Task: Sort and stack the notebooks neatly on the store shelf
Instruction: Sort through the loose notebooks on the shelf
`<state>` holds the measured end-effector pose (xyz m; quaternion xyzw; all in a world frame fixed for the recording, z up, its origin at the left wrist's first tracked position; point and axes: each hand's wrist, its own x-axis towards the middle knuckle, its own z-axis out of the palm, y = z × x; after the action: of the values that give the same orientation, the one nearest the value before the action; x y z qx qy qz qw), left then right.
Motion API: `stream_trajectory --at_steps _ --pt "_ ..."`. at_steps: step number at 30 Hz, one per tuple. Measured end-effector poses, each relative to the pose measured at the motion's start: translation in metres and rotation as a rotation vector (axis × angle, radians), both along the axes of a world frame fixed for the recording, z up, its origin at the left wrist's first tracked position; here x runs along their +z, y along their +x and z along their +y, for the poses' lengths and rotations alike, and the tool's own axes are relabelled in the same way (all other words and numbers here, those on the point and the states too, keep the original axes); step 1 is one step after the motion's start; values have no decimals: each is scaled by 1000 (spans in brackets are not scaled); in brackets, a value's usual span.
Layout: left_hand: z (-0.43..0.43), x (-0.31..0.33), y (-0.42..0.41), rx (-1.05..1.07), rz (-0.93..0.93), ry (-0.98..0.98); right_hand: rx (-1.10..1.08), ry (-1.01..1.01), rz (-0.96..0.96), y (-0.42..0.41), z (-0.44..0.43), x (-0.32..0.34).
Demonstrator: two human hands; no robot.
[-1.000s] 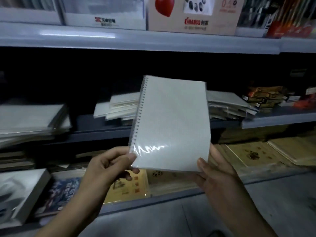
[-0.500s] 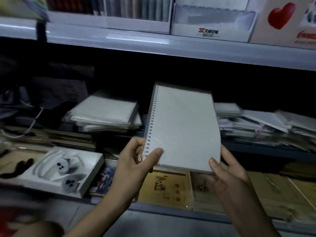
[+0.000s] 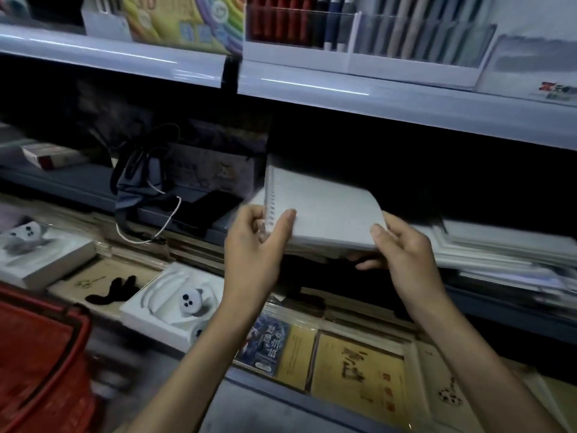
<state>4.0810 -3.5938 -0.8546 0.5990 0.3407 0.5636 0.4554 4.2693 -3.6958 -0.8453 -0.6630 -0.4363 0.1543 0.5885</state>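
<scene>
both hands hold one spiral notebook [image 3: 321, 214]: left hand [image 3: 259, 245] has its grip pinched at the coil edge, thumb on top of the cover; right hand [image 3: 402, 251] has its grip clamped on the near right corner, thumb on top, fingers under. notebook sits over the middle shelf [image 3: 499, 307], far end reaching into the dark bay, just left of the pile of white notebooks [image 3: 499, 251].

change: half a second ago the notebook was held almost upright, cover facing the camera; now it is tipped down near flat and pushed forward toward the shelf. view has also swung left, so a red basket [image 3: 40, 364] shows at near left. my read: checking is over and placing has begun, notebook not yet set down, probably going on or beside the white pile, can't tell which.

writing: top shelf has a pen rack [image 3: 359, 35] and a colourful box [image 3: 184, 23] with large digits, maybe "36", blurred. white box [image 3: 537, 67] at far right carries a red logo and some characters, too small to read. yellow books [image 3: 359, 370] on the lower shelf show brush-style characters and red seals, not legible.
</scene>
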Motion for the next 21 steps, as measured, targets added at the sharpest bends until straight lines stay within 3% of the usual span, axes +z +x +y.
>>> stream_trajectory --at_steps 6,12,16,21 --pt "38 -7 -6 253 472 -6 -292 -357 -628 -3 53 0" --pt "29 -4 -5 406 686 103 -329 -372 -602 -5 51 -4" --pt "16 -7 -11 469 620 258 -275 -350 -526 -10 40 -5" --pt "-12 -21 -7 455 570 559 -294 -276 -611 -16 7 -11"
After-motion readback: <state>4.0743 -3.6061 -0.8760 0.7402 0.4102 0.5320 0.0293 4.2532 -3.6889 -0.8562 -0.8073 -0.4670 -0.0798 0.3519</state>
